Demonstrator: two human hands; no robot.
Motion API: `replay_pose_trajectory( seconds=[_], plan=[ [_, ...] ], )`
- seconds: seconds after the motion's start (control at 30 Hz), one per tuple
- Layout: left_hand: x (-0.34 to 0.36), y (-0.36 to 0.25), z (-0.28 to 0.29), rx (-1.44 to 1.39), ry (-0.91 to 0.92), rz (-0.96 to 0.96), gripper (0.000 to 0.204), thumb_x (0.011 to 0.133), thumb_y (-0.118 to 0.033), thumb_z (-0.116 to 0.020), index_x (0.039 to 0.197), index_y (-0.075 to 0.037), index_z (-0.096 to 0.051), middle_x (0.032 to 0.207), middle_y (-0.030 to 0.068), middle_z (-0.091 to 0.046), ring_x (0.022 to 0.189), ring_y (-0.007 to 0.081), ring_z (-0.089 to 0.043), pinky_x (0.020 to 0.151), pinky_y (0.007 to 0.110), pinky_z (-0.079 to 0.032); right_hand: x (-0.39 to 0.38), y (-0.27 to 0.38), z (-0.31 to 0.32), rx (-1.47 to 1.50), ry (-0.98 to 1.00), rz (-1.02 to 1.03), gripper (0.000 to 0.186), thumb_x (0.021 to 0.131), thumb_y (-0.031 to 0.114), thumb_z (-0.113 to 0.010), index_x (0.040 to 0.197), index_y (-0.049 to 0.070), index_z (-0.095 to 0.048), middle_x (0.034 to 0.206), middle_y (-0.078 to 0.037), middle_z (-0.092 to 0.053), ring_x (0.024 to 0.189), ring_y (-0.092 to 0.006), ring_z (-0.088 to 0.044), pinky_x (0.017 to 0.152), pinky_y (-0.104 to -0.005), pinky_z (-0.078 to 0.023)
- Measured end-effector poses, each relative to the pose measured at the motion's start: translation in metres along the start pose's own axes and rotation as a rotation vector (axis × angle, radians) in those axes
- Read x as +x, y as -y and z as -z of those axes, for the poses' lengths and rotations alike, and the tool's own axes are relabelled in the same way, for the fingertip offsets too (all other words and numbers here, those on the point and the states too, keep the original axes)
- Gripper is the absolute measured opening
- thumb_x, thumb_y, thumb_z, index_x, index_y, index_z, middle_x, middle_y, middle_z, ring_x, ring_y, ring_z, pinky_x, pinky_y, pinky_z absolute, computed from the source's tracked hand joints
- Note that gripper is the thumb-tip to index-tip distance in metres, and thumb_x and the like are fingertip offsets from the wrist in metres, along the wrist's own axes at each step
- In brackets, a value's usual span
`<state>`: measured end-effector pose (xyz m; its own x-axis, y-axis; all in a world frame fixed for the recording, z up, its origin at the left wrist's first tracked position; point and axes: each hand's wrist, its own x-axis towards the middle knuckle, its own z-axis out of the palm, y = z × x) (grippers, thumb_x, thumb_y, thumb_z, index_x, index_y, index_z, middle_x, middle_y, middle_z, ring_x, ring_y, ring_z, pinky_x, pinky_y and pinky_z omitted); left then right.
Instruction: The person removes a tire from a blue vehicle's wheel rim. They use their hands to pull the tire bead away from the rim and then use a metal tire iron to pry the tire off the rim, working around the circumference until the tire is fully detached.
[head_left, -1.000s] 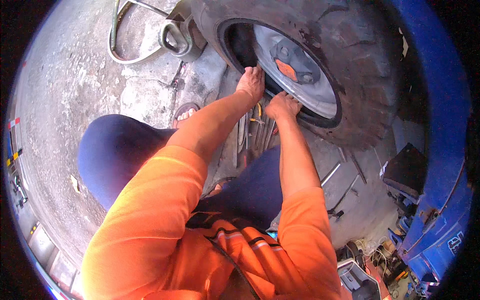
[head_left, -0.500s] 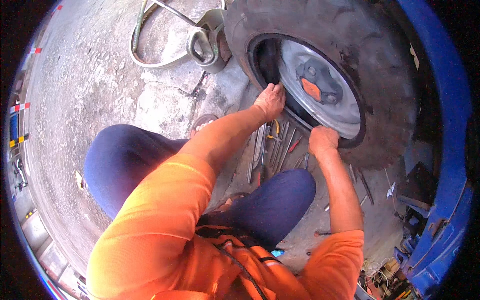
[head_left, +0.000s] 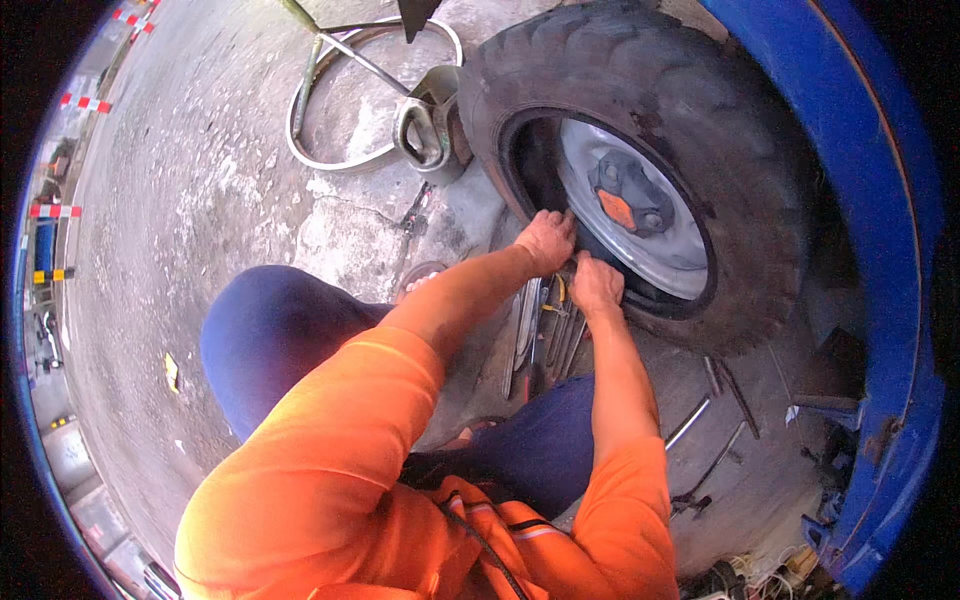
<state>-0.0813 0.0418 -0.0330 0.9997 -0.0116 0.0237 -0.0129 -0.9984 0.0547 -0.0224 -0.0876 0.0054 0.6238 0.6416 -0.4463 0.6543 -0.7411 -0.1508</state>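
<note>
A large black tyre [head_left: 740,190] with chunky tread stands in front of me, tilted in the picture. Inside its opening sits a silver wheel rim [head_left: 668,262] with a dark hub and an orange patch [head_left: 616,209]. On the left, a dark gap shows between tyre and rim. My left hand [head_left: 549,241] is closed over the tyre's inner edge, at the near side of that gap. Right beside it, my right hand [head_left: 598,283] grips the same edge with curled fingers. The fingertips of both hands are partly hidden inside the tyre.
Several long metal hand tools [head_left: 525,325] lie on the concrete below my hands. More bars and rods [head_left: 688,422] lie to the right. A metal can-shaped object [head_left: 430,135] and a looped hose [head_left: 300,120] are at the far left. Blue metalwork [head_left: 880,200] stands along the right.
My right hand has moved left along the tyre's edge and is now next to my left hand. The view has shifted slightly, showing more rods on the floor at right.
</note>
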Motion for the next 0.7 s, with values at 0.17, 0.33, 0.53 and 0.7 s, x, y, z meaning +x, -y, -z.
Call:
replay_pose_trajectory(
  seconds=[0.17,0.33,0.53,0.7],
  plan=[
    [0.010,-0.023,0.008,-0.301,0.140,-0.017,0.063,0.066,-0.035,-0.074,0.116,-0.001,-0.057,0.128,0.0241,-0.048,0.101,0.0341,-0.054,0.085,0.042,-0.044,-0.022,-0.019,0.022,-0.191,0.084,0.022,0.019,0.085,0.012,-0.049,0.097,0.002,-0.060,0.090,-0.020,-0.068,0.087,-0.0332,-0.067,0.075,-0.0433,-0.052],
    [0.014,-0.055,0.008,-0.617,0.081,-0.064,0.063,0.069,-0.035,-0.072,0.120,-0.001,-0.055,0.125,0.0224,-0.052,0.105,0.0383,-0.054,0.092,0.045,-0.043,-0.054,-0.027,0.059,-0.395,0.132,0.055,0.018,0.083,0.015,-0.054,0.094,0.004,-0.064,0.091,-0.017,-0.069,0.086,-0.0285,-0.068,0.074,-0.0397,-0.053],
    [0.008,-0.081,0.014,-0.835,-0.143,-0.095,0.063,0.069,-0.031,-0.071,0.122,-0.001,-0.054,0.121,0.0186,-0.054,0.104,0.0366,-0.052,0.092,0.042,-0.042,-0.077,-0.028,0.085,-0.644,0.187,0.169,0.017,0.084,0.018,-0.057,0.092,0.004,-0.064,0.087,-0.012,-0.070,0.083,-0.0244,-0.069,0.070,-0.0350,-0.053],
    [-0.011,-0.019,0.015,-0.421,-0.288,-0.081,0.048,0.072,-0.025,-0.068,0.117,-0.012,-0.057,0.113,0.0151,-0.053,0.099,0.0346,-0.051,0.091,0.048,-0.041,-0.075,-0.030,0.081,-0.743,0.248,0.063,0.020,0.089,0.019,-0.052,0.099,0.010,-0.068,0.098,-0.006,-0.070,0.090,-0.0216,-0.068,0.073,-0.0363,-0.053]
  ],
)
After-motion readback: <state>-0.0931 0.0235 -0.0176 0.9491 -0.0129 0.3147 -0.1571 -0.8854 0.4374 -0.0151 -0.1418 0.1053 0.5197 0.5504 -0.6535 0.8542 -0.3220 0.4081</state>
